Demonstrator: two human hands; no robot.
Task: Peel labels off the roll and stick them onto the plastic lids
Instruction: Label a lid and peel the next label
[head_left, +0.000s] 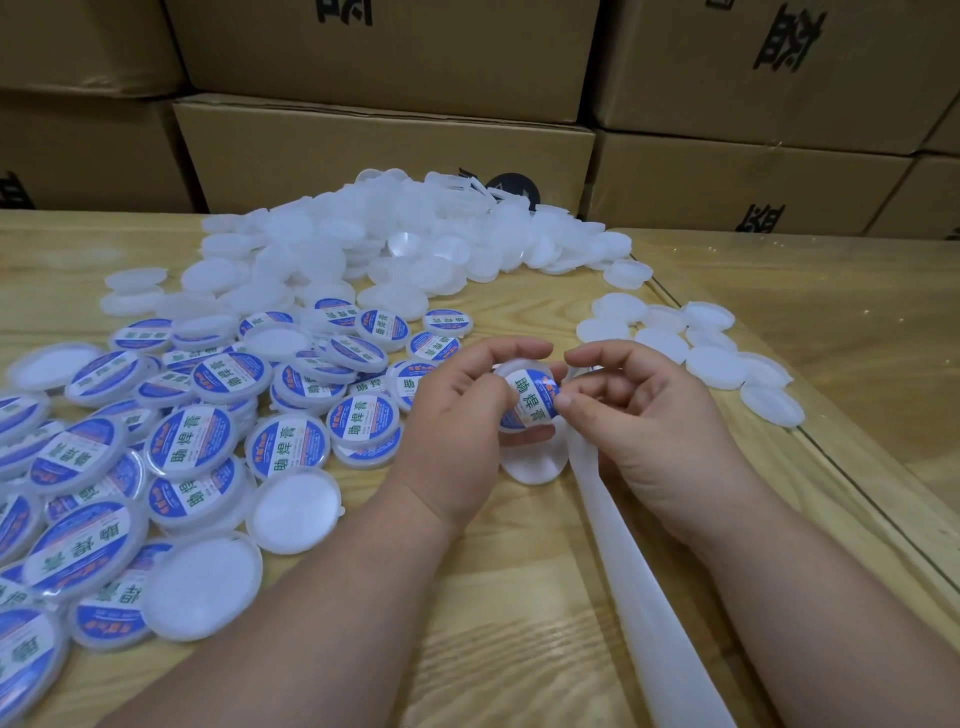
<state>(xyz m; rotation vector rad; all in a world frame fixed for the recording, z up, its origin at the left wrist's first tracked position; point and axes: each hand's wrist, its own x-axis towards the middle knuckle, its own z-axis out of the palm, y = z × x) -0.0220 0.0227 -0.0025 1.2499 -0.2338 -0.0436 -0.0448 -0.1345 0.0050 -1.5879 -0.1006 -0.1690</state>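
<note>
My left hand (457, 415) grips a translucent white plastic lid (506, 370) above the wooden table. A round blue-and-white label (531, 401) lies curved over that lid. My right hand (628, 410) pinches the label's right edge with thumb and fingertip. The white backing strip (644, 597) runs from under my right hand toward the near edge. The roll itself is hidden. One blank lid (532, 462) lies on the table just below my hands.
Several labelled lids (197, 441) are heaped at the left. A big pile of blank lids (395, 249) sits behind, and a smaller group (696, 348) at the right. Cardboard boxes (384, 150) wall the back. A table seam (841, 467) runs along the right.
</note>
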